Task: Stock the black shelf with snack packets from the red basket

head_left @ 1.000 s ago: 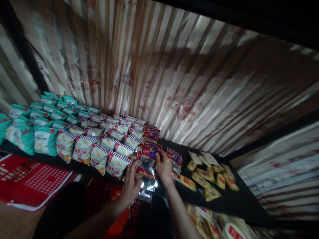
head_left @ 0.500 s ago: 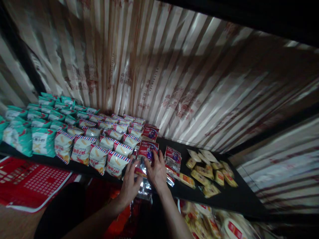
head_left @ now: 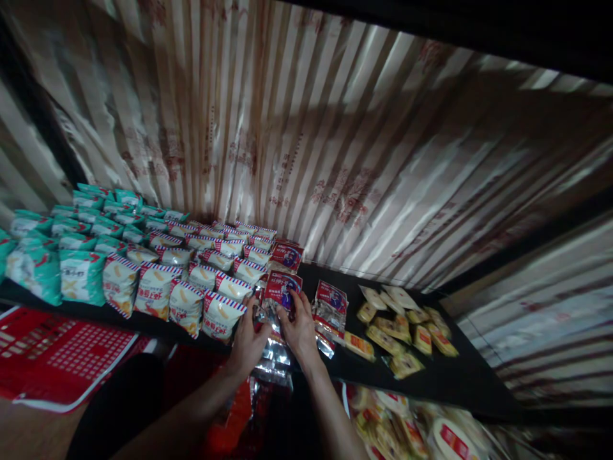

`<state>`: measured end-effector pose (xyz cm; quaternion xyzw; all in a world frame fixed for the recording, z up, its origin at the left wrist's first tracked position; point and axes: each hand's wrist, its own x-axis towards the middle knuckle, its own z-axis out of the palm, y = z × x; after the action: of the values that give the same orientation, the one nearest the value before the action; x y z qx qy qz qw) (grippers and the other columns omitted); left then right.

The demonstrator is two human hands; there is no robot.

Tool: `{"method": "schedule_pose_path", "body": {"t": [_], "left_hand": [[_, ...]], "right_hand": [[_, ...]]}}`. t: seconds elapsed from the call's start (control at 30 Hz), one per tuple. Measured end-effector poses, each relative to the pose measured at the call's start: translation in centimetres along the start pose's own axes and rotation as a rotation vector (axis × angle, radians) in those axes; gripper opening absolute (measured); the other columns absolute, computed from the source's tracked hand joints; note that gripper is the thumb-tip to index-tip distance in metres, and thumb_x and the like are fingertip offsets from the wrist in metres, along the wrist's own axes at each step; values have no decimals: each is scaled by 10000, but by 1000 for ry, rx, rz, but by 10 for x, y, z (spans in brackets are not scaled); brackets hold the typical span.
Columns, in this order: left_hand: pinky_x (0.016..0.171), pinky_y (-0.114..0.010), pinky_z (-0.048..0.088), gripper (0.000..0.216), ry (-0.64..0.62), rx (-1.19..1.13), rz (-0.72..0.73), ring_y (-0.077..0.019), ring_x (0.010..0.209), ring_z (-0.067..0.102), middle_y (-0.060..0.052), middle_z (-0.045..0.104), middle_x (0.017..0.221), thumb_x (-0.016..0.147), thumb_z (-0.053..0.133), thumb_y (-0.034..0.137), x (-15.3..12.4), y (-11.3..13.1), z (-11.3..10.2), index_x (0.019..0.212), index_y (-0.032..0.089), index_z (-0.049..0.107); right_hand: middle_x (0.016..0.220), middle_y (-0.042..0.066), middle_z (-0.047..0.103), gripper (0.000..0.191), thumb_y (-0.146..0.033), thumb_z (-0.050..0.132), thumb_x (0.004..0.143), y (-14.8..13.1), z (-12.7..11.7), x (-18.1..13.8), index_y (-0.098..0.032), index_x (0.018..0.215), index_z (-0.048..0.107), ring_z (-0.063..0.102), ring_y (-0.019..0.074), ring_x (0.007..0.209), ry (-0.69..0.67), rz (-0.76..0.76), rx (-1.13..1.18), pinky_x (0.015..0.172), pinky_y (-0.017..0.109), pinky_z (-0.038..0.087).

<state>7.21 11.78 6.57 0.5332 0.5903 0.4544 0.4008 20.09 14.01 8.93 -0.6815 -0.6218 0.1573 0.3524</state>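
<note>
Both my hands are at the front edge of a dark shelf (head_left: 445, 383). My left hand (head_left: 248, 338) and my right hand (head_left: 297, 326) have their fingers closed round a red and silver snack packet (head_left: 281, 291), which stands upright between them. My left hand also touches the nearest white packet with a striped red and blue top (head_left: 221, 313). Another red packet (head_left: 287, 255) stands behind the held one, and a third red packet (head_left: 329, 300) stands just right of my right hand.
Rows of white striped packets (head_left: 191, 268) and green packets (head_left: 76, 275) fill the shelf to the left. Small yellow packets (head_left: 407, 332) lie scattered on the right. A striped sheet hangs behind. A red printed sheet (head_left: 52, 351) lies lower left. More packets (head_left: 412, 434) lie below.
My right hand has come down from the packet's top to its lower right side. My left hand has moved up and closer to it. The two hands now sit nearer each other.
</note>
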Motion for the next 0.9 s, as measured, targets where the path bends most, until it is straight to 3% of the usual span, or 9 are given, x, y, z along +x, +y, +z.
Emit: {"method": "schedule_pose_path", "body": {"t": [0.17,0.43,0.67,0.8,0.9], "left_hand": [[1122,-429,236,666,-8,-13,-20,-260,1344,324,-195,364,1436,750,499,280,3,2,-2,1352,62,317],[1079,-437,327,553,-17,7,116,-230,1275,434,-138,477,1366,757,497,235,3,-5,-1,1298,151,414],[1081,-461,324,507,-6,201,217,-268,1329,355,-177,374,1432,784,468,211,3,-14,1,1284,129,445],[1085,-473,314,514,52,357,369,-281,1375,249,-184,322,1461,808,430,190,0,-16,5,1313,96,415],[1084,-471,322,536,84,469,490,-263,1361,288,-179,371,1437,806,402,143,-4,-8,6,1338,82,382]], "right_hand": [[1399,191,383,551,-420,485,827,2,4,-1,-125,1291,491,362,288,1310,17,3,11,1029,437,369],[1371,183,429,537,-410,479,833,-2,5,-2,-130,1290,488,378,271,1303,23,-28,25,1033,430,371],[1381,172,428,569,-431,492,825,-5,3,-2,-153,1322,463,402,275,1292,-30,8,14,1027,428,380],[1395,194,409,591,-421,490,830,-8,1,-3,-135,1344,438,333,286,1335,-74,53,-5,1045,435,353],[1401,197,402,586,-413,495,827,-9,1,-3,-140,1343,441,339,290,1331,-82,74,-6,1036,438,363]]}}
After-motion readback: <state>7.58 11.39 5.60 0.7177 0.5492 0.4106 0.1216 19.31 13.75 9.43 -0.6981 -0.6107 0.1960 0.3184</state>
